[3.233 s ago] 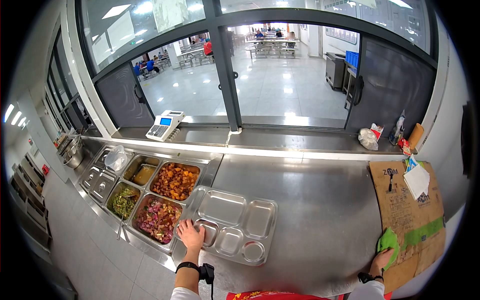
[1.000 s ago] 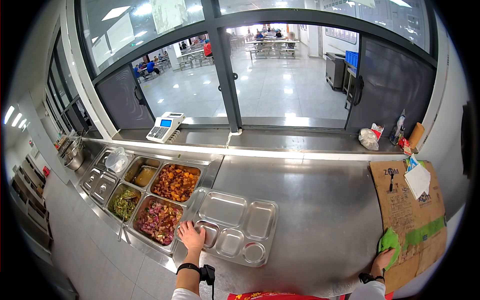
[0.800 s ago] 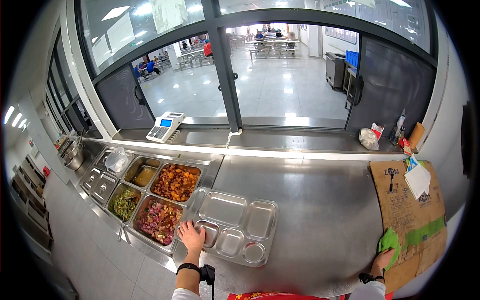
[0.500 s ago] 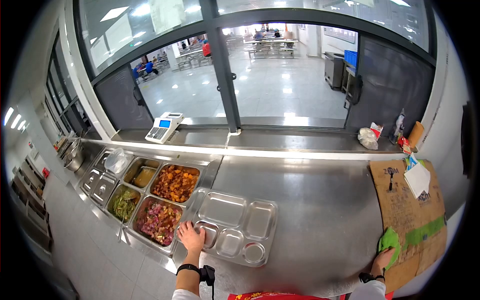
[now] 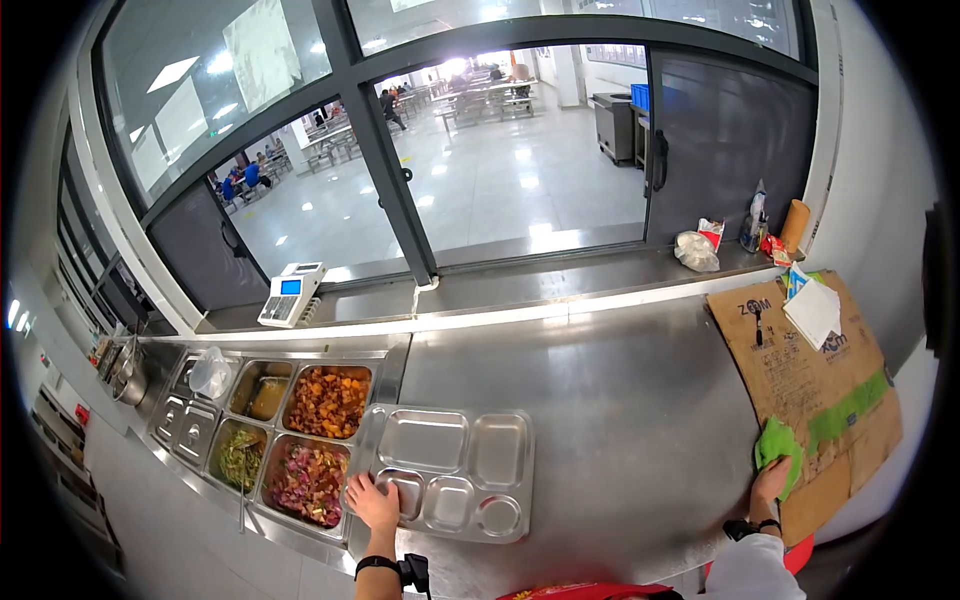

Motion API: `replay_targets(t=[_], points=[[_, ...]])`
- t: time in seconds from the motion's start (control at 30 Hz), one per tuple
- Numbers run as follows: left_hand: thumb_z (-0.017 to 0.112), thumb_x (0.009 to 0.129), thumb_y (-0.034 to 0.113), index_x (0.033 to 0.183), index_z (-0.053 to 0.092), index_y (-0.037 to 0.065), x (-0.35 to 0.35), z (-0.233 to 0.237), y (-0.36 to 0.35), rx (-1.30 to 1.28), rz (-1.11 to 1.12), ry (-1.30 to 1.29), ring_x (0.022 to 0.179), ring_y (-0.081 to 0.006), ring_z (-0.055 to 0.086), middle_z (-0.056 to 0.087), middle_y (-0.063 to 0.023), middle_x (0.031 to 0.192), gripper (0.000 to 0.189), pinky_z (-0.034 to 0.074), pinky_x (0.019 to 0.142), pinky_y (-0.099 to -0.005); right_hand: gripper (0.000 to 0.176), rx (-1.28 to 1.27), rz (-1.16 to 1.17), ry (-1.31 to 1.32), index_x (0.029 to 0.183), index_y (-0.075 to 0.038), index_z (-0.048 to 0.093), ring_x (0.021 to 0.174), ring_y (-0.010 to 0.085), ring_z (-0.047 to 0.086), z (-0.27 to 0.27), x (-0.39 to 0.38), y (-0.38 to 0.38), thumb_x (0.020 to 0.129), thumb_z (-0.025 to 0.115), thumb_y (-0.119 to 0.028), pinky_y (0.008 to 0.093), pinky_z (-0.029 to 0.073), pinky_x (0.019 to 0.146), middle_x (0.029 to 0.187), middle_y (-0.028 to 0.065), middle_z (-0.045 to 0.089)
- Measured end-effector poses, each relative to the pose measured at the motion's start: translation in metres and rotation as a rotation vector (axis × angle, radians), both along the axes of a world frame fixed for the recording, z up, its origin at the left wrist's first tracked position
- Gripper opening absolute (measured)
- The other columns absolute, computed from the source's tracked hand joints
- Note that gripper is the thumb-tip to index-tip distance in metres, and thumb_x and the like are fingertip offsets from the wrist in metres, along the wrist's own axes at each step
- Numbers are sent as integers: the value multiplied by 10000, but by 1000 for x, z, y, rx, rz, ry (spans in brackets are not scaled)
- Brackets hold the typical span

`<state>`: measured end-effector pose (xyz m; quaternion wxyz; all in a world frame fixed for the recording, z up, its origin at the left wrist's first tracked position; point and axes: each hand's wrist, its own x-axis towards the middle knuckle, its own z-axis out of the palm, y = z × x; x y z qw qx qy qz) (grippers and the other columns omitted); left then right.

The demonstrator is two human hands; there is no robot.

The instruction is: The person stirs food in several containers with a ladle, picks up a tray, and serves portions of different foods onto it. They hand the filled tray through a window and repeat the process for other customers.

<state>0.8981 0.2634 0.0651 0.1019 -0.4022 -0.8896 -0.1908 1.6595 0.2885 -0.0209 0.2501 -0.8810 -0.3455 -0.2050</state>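
Two hands in view, both yours. Your left hand (image 5: pixel 373 503) lies flat, palm down, fingers spread, on the near-left corner of the tray (image 5: pixel 497 450). It is not closed around anything. Your right hand (image 5: pixel 770 482) has its fingertips on the cloth (image 5: pixel 778 445); can't tell if it pinches or only presses.

One tray, steel, flat on the counter (image 5: pixel 620 400), butted against the right side of the food pans. It has five compartments, two big at the far side and three small at the near side, one of them round. Bare steel shows in each.

One green cloth, bunched, on the near-left edge of the cardboard (image 5: pixel 800 375), far to the right and well apart from the tray.

Four open pans in a two-by-two block:
- stew (image 5: pixel 328 400), orange-brown chunks, far right
- red mix (image 5: pixel 308 482), near right, just beside your left hand
- greens (image 5: pixel 238 455), near left
- sauce (image 5: pixel 262 392), yellowish, far left

Two lidded pans (image 5: pixel 190 435) sit left of those, with one clear bag (image 5: pixel 210 372) behind them.

One cardboard sheet lies flat at the right of the counter, with one white paper (image 5: pixel 815 312) on its far end.

One terminal (image 5: pixel 288 294) with a blue screen sits on the window ledge. At the ledge's right end are one bagged bundle (image 5: pixel 695 250), one bottle (image 5: pixel 752 225) and one brown tube (image 5: pixel 793 225).
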Motion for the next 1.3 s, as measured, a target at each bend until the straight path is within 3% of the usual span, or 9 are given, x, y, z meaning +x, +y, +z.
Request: replay_targets(t=[0.23,0.47,0.97,1.07,1.3], points=[[594,749,170,1123,468,35,-3,-4,-1,33,-21,13,1195,-359,391,458,-169,1209,417,259,1045,-475,224,8,27,-25,1091,-8,457,912,411,529,-1,2,0,912,455,-142,453,432,748,1044,228,536],[602,753,187,1116,474,36,-3,-6,-1,41,-16,-1,1191,-356,396,459,-170,1219,414,259,1040,-483,174,17,6,6,1027,-12,453,889,412,523,1,1,0,906,460,-136,457,427,725,993,224,533],[622,719,204,1106,474,38,-5,-9,-2,51,-36,42,1194,-345,394,470,-157,1172,447,264,1046,-475,246,-46,-12,40,1107,-14,453,909,407,545,6,0,0,913,452,-166,464,440,741,1052,229,548],[619,718,196,1101,475,38,-4,-7,-3,46,-23,42,1186,-338,401,472,-154,1161,438,266,1045,-474,162,-25,-4,34,1009,-19,453,876,404,535,6,-2,0,907,460,-145,465,426,717,968,225,535],[614,723,210,1110,469,30,-4,-4,0,41,-22,20,1208,-346,386,466,-156,1191,450,262,1046,-487,234,36,3,-10,1094,-24,449,918,407,540,-8,5,3,917,447,-177,470,436,748,1045,217,544]])
